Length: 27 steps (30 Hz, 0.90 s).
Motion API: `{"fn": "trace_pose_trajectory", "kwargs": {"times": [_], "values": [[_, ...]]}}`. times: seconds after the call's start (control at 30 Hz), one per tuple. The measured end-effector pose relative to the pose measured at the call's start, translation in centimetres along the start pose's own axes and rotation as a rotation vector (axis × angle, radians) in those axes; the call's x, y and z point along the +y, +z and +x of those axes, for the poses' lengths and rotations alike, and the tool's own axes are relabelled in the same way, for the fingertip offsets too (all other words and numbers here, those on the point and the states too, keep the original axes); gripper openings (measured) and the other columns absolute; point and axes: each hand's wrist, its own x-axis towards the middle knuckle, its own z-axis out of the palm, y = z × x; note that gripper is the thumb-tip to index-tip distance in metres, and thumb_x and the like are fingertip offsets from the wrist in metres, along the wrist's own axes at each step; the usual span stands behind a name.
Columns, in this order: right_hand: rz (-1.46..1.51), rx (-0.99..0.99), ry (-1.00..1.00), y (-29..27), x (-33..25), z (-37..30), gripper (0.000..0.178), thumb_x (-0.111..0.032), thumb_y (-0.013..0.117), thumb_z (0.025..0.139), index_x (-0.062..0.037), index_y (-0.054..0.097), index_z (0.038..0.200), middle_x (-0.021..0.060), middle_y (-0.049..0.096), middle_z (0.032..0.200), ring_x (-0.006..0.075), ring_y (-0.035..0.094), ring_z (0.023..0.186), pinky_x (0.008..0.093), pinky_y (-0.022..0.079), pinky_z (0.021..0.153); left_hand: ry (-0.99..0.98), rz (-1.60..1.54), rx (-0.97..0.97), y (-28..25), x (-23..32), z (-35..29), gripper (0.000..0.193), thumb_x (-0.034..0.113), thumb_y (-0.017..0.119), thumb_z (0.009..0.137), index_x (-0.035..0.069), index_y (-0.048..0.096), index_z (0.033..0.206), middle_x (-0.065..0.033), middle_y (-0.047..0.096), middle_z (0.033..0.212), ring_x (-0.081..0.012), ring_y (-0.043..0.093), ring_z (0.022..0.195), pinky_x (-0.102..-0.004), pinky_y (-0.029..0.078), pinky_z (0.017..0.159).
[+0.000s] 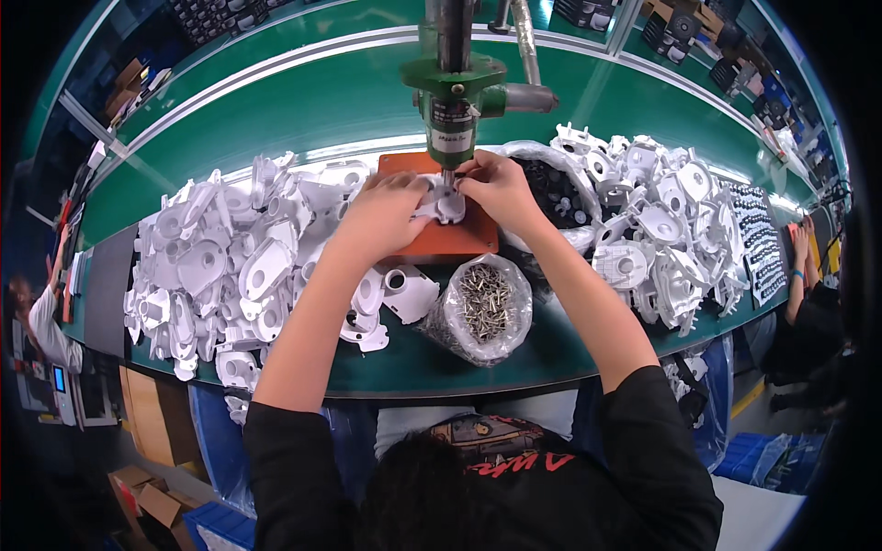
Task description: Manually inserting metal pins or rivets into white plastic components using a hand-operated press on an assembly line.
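Observation:
A white plastic housing part [447,208] lies on the orange base plate [450,242], right under the tip of a green press-like machine [452,115]. My left hand [388,207] grips the part's left side, thumb and fingers closed around its edge. Beside the machine's metal tip, my right hand [499,190] is closed in a pinch at the part's far right side. Whatever sits between those fingertips is too small to make out. Nearest to both hands, a clear plastic bag [525,321] holds many small metal screws [487,301].
A large heap of white plastic housings [204,266] covers the bench's left; another heap [657,216] lies right. Between that heap and the machine stands a bag of black parts [556,195]. Rows of small black pieces [759,239] lie far right. Other people work at both sides.

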Motion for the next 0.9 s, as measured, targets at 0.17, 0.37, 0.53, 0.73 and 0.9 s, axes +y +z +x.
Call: {"fn": "trace_pose_trajectory", "kwargs": {"times": [0.17,0.37,0.53,0.73,0.9], "values": [[-0.083,-0.026,-0.007,0.5,-0.3,-0.2,0.018,-0.003,0.064,0.075,0.0027,0.063,0.092,0.0045,0.064,0.084,0.0087,0.058,0.076,0.0238,0.047,0.071,0.060,0.074,0.067,1.4,-0.9,-1.2,0.033,0.022,0.063,0.081,0.000,0.054,0.104,-0.0187,0.057,0.118,-0.0338,0.052,0.115,-0.0441,0.038,0.100],[-0.240,-0.006,-0.180,1.0,0.5,-0.5,0.016,-0.004,0.066,0.073,0.0022,0.065,0.088,0.0082,0.063,0.090,0.0141,0.060,0.074,0.0269,0.048,0.072,0.025,0.199,0.280,5.0,2.7,-2.5,0.029,0.023,0.057,0.087,-0.002,0.049,0.099,-0.0381,0.050,0.117,-0.0483,0.048,0.116,-0.0521,0.036,0.101],[-0.494,-0.004,-0.549,0.6,1.2,-1.0,0.018,-0.006,0.067,0.072,0.0018,0.065,0.089,0.0136,0.062,0.093,0.0274,0.060,0.086,0.0345,0.049,0.080,-0.015,0.119,0.387,6.2,2.8,-2.3,0.027,0.020,0.057,0.086,-0.003,0.049,0.098,-0.0380,0.050,0.116,-0.0483,0.047,0.116,-0.0538,0.035,0.100],[-0.853,-0.115,-0.620,0.6,-1.6,-2.8,0.016,-0.011,0.062,0.078,-0.0016,0.065,0.091,0.0117,0.061,0.102,0.0306,0.052,0.105,0.0384,0.044,0.090,-0.047,0.071,0.538,7.2,2.6,-1.7,0.021,0.013,0.057,0.078,-0.003,0.053,0.091,-0.0354,0.054,0.113,-0.0468,0.050,0.112,-0.0530,0.036,0.100],[-0.795,-0.140,-0.634,-0.8,-2.3,-4.0,0.016,-0.012,0.062,0.078,-0.0029,0.065,0.091,0.0110,0.061,0.100,0.0289,0.054,0.100,0.0375,0.044,0.088,-0.092,0.096,0.683,8.1,3.0,-1.3,0.021,0.012,0.057,0.074,-0.002,0.056,0.089,-0.0314,0.057,0.111,-0.0439,0.054,0.108,-0.0508,0.039,0.098]]}}
